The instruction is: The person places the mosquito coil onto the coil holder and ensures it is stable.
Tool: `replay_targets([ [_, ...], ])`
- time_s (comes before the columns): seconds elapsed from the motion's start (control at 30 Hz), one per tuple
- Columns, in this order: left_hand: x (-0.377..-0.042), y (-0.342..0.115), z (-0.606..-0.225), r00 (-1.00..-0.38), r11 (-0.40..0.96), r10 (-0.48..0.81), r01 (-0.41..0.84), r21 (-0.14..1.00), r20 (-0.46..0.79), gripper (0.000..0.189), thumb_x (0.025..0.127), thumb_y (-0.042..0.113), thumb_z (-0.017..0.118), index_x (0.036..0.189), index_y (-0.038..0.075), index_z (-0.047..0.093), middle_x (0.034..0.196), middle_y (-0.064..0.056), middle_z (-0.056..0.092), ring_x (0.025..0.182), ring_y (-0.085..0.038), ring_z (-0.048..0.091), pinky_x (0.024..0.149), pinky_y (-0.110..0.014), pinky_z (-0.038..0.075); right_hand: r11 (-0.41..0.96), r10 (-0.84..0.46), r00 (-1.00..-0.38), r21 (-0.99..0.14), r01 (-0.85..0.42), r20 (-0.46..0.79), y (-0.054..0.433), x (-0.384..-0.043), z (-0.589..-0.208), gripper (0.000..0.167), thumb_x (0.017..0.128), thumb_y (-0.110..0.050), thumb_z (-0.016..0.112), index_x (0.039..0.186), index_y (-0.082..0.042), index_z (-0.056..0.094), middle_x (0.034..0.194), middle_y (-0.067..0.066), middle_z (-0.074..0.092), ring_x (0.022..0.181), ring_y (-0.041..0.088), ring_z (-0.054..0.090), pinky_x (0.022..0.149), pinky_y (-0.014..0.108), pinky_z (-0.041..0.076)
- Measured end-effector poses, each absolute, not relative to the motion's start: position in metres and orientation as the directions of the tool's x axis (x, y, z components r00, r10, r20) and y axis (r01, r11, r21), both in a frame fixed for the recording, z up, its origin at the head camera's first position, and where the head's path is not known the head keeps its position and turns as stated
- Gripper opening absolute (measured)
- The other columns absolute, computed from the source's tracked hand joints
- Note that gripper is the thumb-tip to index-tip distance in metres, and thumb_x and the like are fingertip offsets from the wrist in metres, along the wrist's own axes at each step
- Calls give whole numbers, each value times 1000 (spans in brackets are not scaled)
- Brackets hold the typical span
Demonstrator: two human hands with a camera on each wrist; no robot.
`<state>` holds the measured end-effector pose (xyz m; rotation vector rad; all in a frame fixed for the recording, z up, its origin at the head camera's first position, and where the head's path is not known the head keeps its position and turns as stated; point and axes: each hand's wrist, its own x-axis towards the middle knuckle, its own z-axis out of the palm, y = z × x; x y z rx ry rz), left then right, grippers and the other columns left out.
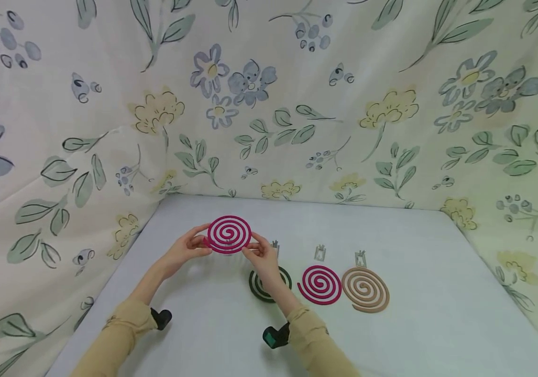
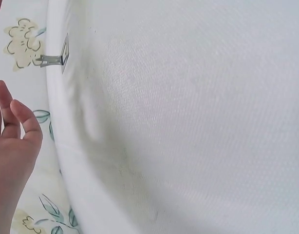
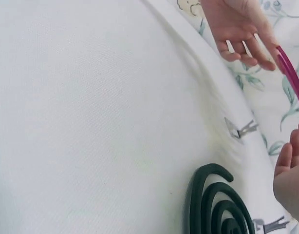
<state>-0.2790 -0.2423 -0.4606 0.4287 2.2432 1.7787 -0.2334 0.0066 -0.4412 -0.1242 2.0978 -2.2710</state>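
A pink mosquito coil is held up above the table, its flat spiral facing the head camera. My left hand pinches its left edge, and my right hand grips the lower right edge. The right wrist view shows this coil nearly edge-on between both hands. Below my right hand lies a dark green coil, partly hidden by that hand in the head view. To its right, a second pink coil and a tan coil lie flat, close together.
Small metal coil stands are set in a row behind the coils; one stand is behind the tan coil and another beside my right hand. A white cloth covers the table. Floral curtains surround its back and sides.
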Motion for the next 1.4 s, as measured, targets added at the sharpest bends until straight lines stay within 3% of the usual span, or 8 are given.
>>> replay_targets([
  [0.27, -285, -247, -471, -901, 214, 426, 16, 977, -79, 70, 88, 14, 67, 146, 17, 28, 115, -2, 59, 101, -10, 57, 87, -25, 48, -109, -58, -998, -994, 8, -2, 0, -245, -478, 50, 89, -7, 64, 136, -2, 48, 103, 15, 61, 83, 11, 49, 70, 16, 44],
  [0.57, -283, -257, -477, -885, 227, 451, -10, 974, -114, 70, 88, 12, 66, 146, 17, 26, 118, -5, 55, 105, -10, 55, 87, -26, 47, -133, -6, -1000, -991, 2, -2, -13, -245, -492, 48, 86, -4, 67, 132, -1, 52, 92, 5, 61, 78, 7, 51, 66, 15, 44],
  [0.97, -283, -269, -483, -873, 279, 460, -29, 960, -160, 68, 89, 14, 65, 145, 14, 26, 114, -5, 54, 103, -11, 54, 89, -26, 45, -225, -17, -999, -973, 50, -47, -24, -231, -482, 51, 84, 5, 63, 131, 12, 45, 90, 14, 59, 73, 6, 51, 64, 13, 45],
  [1.4, -291, -261, -483, -882, 316, 427, -64, 947, -201, 69, 88, 20, 66, 146, 18, 27, 123, -9, 55, 109, -18, 53, 98, -39, 35, -191, 81, -996, -981, 23, -39, -35, -244, -507, 57, 84, 3, 63, 137, 5, 42, 99, 15, 55, 79, 7, 50, 65, 12, 44],
])
